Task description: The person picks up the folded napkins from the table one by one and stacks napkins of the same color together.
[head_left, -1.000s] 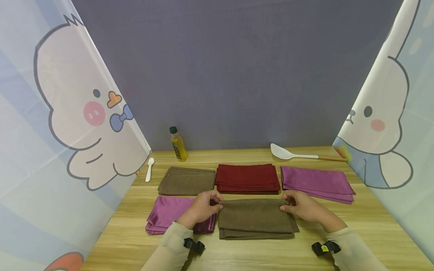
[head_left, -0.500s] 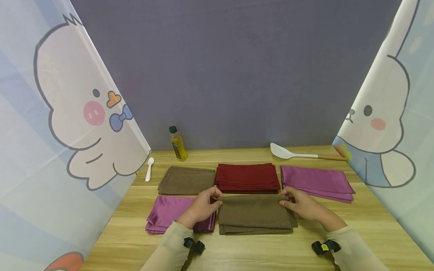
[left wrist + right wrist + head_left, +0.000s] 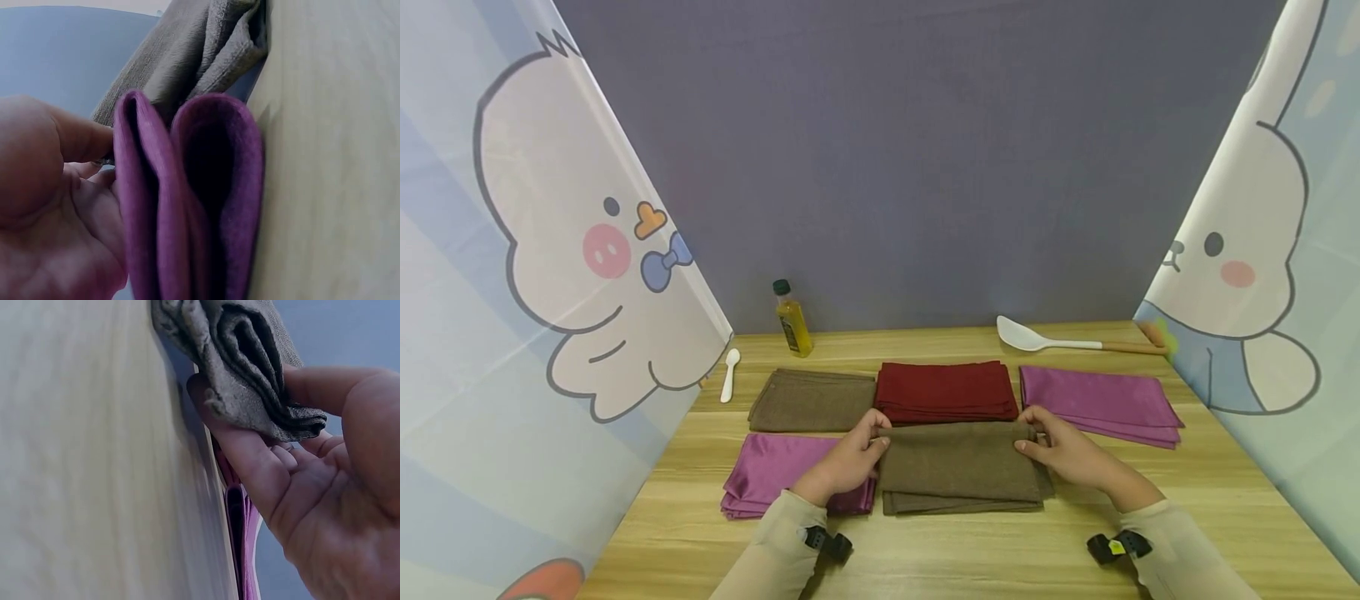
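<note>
A folded brown cloth [image 3: 958, 462] lies at the front middle of the table, its far edge held up between both hands. My left hand [image 3: 846, 458] pinches its far left corner, above a folded purple cloth [image 3: 775, 467]. In the left wrist view the purple folds [image 3: 169, 206] cover part of the grip. At the far right corner my right hand [image 3: 1071, 454] pinches the brown cloth; the right wrist view shows thumb and fingers around its layered folds [image 3: 250, 375]. Just behind stands the far row's folded red cloth [image 3: 947, 390], close to the held edge.
Also in the far row are another brown cloth [image 3: 812, 400] and a purple cloth [image 3: 1101, 400]. Behind them are an oil bottle [image 3: 793, 321] and a white spatula with a wooden handle [image 3: 1045, 340]. A small white spoon [image 3: 730, 375] lies at the left edge. A grey screen [image 3: 925, 167] closes the back.
Both hands have moved the brown cloth away from the person, toward the red cloth. The other cloths and utensils have stayed in place.
</note>
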`<state>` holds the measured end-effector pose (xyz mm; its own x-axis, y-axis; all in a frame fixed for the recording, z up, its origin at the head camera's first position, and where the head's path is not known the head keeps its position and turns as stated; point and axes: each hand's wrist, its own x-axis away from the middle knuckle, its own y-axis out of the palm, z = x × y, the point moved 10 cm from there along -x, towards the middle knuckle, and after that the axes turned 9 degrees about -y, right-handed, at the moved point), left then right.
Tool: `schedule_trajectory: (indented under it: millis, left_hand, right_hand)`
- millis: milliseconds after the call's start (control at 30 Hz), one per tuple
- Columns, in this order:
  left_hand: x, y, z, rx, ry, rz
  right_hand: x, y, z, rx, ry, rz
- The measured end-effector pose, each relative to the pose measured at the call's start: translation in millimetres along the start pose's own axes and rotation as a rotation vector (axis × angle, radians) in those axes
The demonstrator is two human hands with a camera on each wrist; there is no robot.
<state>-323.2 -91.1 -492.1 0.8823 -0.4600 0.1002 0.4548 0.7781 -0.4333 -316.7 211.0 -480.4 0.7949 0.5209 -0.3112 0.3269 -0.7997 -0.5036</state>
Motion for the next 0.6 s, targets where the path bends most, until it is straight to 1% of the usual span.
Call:
schedule_trajectory:
  millis: [167, 333, 467, 600]
  left_hand:
    - [0.3, 0.3, 1.0, 0.03, 0.01, 0.001]
    - [-0.8, -2.2, 2.7, 0.08, 0.032, 0.018]
    - [-2.9, -5.4, 1.6, 0.145, 0.023, 0.038]
    - [-1.5, -9.2, 3.1, 0.181, 0.004, 0.079]
  right_hand:
    - [0.2, 2.1, 0.3, -0.041, -0.013, -0.014]
    - [-1.5, 1.6, -0.6, -0.067, -0.038, -0.001]
    - [-1.8, 2.7, 0.5, -0.122, -0.018, -0.005]
    - [-2.2, 3.8, 3.0, -0.172, 0.004, -0.007]
